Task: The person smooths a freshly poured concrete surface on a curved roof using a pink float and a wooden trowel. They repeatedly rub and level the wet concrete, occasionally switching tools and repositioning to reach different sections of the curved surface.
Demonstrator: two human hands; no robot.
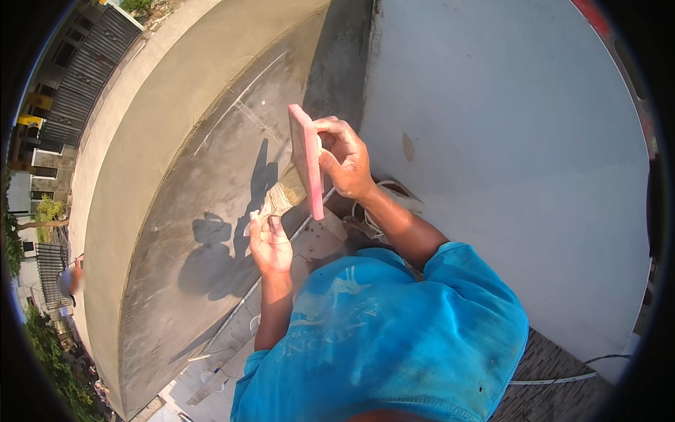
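Note:
My right hand point(346, 158) is closed on the back of a plastering float point(308, 165) with a pinkish-red edge, tilted up on its side. My left hand point(271, 246) grips a wide, pale brush point(283, 197) crusted with dried plaster. The brush's bristles reach the float's left face and seem to touch it. That face is seen only at a steep slant. Both tools are held up in front of my chest, and the fingers of the right hand partly hide the float's handle.
A grey plastered wall point(183, 204) with a pale ledge point(140, 141) stands to the left. On the right is a smooth bluish-white surface point(492, 141). A looped pale hose point(397, 186) lies beside my right forearm. Outside the wall, a person point(72, 280) is near a gate.

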